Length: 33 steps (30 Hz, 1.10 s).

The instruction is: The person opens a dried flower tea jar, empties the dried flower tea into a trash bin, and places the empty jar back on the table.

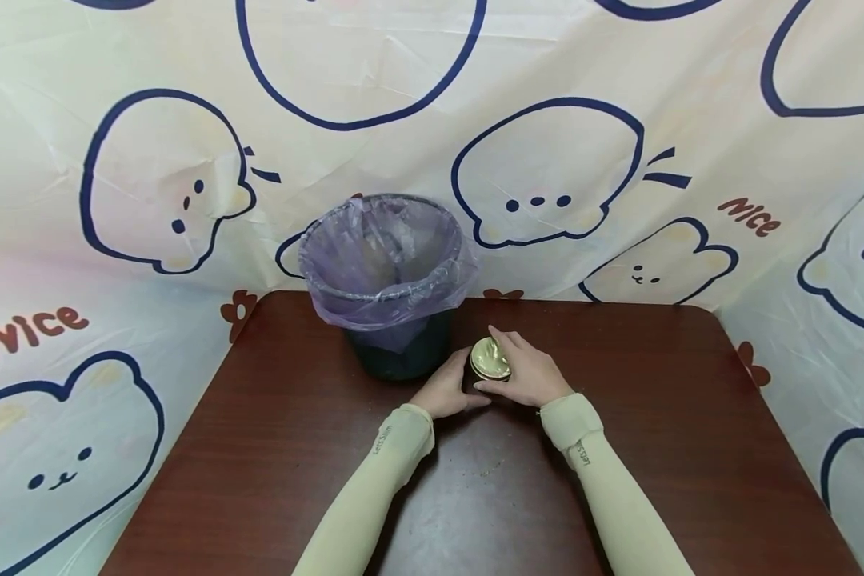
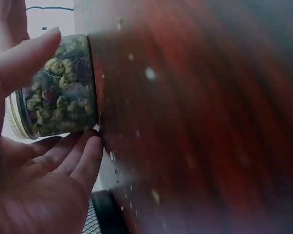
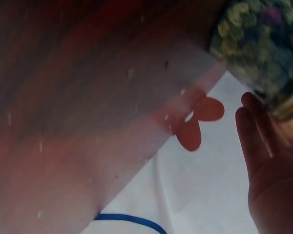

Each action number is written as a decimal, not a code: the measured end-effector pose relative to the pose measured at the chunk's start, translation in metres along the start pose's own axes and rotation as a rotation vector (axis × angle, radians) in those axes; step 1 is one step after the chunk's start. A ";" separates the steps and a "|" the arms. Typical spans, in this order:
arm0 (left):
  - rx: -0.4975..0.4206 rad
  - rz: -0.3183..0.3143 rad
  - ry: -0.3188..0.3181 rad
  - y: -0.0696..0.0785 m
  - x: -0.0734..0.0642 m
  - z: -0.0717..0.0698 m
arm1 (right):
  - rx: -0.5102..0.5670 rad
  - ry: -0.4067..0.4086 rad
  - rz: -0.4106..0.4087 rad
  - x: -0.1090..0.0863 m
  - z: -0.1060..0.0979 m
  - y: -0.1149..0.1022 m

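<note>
A clear jar (image 2: 63,87) with a gold metal lid (image 1: 489,358) stands upright on the brown table. Through its wall in the left wrist view I see dried yellowish-green and dark pink flower buds. My left hand (image 1: 446,387) holds the jar's left side, its thumb along the front and its fingers around the far side. From the right, my right hand (image 1: 531,374) spans the lid, thumb at the near edge and index finger at the far edge. In the right wrist view, the jar (image 3: 259,48) is blurred and cut off by the frame.
A dark bin (image 1: 402,352) lined with a translucent purple bag (image 1: 389,308) stands just left of the jar, at the table's back edge. Small crumbs lie on the table (image 1: 274,448). A cartoon-printed sheet (image 1: 374,152) hangs behind and along both sides.
</note>
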State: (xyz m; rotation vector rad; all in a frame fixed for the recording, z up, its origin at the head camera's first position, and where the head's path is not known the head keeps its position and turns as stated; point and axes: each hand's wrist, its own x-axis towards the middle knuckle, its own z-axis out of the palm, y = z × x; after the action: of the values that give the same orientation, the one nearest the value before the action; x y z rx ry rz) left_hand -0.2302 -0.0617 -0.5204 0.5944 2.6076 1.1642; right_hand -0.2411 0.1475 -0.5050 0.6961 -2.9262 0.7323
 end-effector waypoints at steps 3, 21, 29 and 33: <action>-0.007 0.038 0.017 -0.002 0.007 0.002 | 0.028 -0.001 0.025 0.000 0.007 0.002; -0.061 0.071 0.086 0.002 0.006 0.000 | 0.059 0.070 0.001 -0.002 -0.010 -0.010; -0.172 0.117 0.136 0.008 0.005 0.002 | 0.066 0.107 -0.032 -0.007 -0.025 -0.023; -0.238 0.141 0.170 0.011 0.005 0.004 | 0.080 0.123 -0.057 -0.010 -0.031 -0.033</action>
State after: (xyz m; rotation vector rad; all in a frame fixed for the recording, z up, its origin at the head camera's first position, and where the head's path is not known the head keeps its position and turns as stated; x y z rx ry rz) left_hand -0.2300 -0.0502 -0.5147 0.6627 2.5403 1.6066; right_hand -0.2199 0.1402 -0.4645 0.7113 -2.7683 0.8580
